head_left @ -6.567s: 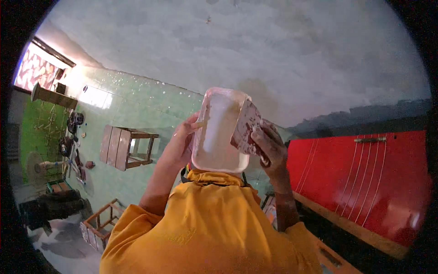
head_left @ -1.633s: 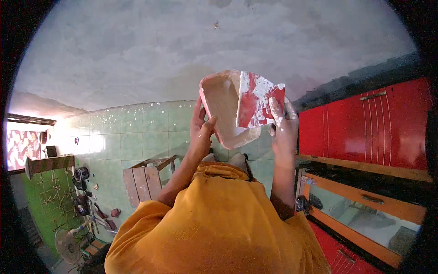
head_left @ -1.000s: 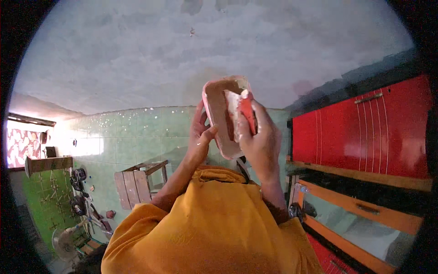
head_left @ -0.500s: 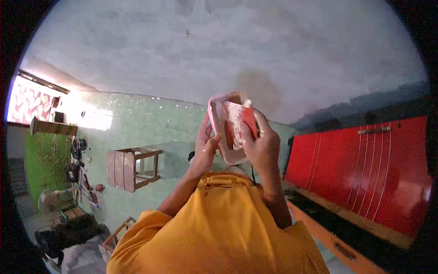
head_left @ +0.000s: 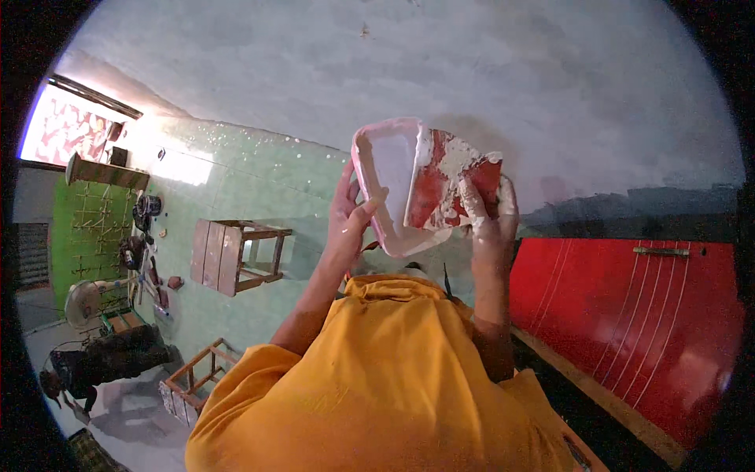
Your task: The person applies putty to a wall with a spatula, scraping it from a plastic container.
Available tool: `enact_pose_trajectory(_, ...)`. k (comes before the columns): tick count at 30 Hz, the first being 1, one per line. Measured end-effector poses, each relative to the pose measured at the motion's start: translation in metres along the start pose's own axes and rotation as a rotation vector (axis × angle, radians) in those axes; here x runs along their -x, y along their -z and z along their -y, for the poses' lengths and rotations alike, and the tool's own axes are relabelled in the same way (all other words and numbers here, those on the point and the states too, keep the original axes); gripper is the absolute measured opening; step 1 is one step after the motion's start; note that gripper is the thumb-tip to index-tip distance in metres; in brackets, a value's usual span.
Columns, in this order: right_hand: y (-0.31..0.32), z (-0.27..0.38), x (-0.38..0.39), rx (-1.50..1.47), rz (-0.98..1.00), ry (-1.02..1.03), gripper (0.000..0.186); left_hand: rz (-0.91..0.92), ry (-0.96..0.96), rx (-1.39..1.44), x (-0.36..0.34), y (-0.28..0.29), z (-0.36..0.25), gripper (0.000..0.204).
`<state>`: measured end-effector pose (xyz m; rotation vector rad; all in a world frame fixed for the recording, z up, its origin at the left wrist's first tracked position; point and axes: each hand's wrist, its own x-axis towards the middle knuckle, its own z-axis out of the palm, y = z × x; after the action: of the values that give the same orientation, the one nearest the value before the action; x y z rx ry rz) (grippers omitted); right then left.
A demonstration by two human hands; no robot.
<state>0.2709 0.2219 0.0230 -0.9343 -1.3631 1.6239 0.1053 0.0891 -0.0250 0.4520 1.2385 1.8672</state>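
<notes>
A pink, shallow plastic tub (head_left: 364, 161) with rounded corners is held up in front of my chest. My left hand (head_left: 351, 211) is closed on its left edge, with the thumb over the rim. My right hand (head_left: 491, 208) grips a flat red putty spreader (head_left: 429, 189) by its right side, and the fingers are smeared with white paste. White putty (head_left: 456, 157) covers the spreader's face in uneven patches. The spreader overlaps the tub's right side and hides that part of it. Pale residue coats the tub's inside.
A grey-white plastered wall (head_left: 259, 71) rises ahead. On the green tiled floor stands a wooden stool (head_left: 216, 256), with a second wooden stool (head_left: 185, 393) nearer. A glossy red panel (head_left: 605, 307) stands at the right. A fan (head_left: 82, 305) and a dark-clothed person (head_left: 110, 354) are at the left.
My right hand has moved right with the spreader, from inside the tub to across its right rim. The spreader's putty-smeared face has turned into view. More of the tub's inside shows.
</notes>
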Motion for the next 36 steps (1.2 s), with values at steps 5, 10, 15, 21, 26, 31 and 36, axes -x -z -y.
enact_pose_trajectory(5, -0.083, 0.026, 0.009, 0.670, 0.008, 0.478, 0.036, 0.146, -0.170, -0.001, -0.023, 0.041, -0.010, 0.090)
enact_pose_trajectory(10, -0.181, 0.011, 0.005, 0.882, 0.096, 0.521, 0.037, 0.113, -0.095, 0.034, -0.039, 0.089, -0.052, 0.092)
enact_pose_trajectory(15, -0.262, 0.002, 0.011, 0.849, 0.141, 0.401, 0.035, 0.190, -0.091, 0.122, -0.060, 0.176, -0.085, 0.092)
enact_pose_trajectory(21, -0.302, -0.011, 0.005, 0.404, 0.009, 0.236, 0.036, 0.125, 0.048, 0.102, -0.069, 0.238, -0.130, 0.090)
enact_pose_trajectory(26, -0.310, -0.015, 0.023, -0.036, -0.162, -0.159, 0.030, 0.170, 0.120, 0.074, -0.076, 0.255, -0.147, 0.088)
enact_pose_trajectory(31, -0.288, -0.072, 0.033, -0.301, -0.280, -0.309, 0.032, 0.238, 0.225, 0.064, -0.082, 0.261, -0.145, 0.089)
enact_pose_trajectory(36, -0.273, -0.122, 0.027, -0.472, -0.469, -0.444, 0.029, 0.329, 0.267, 0.067, -0.079, 0.290, -0.128, 0.090)
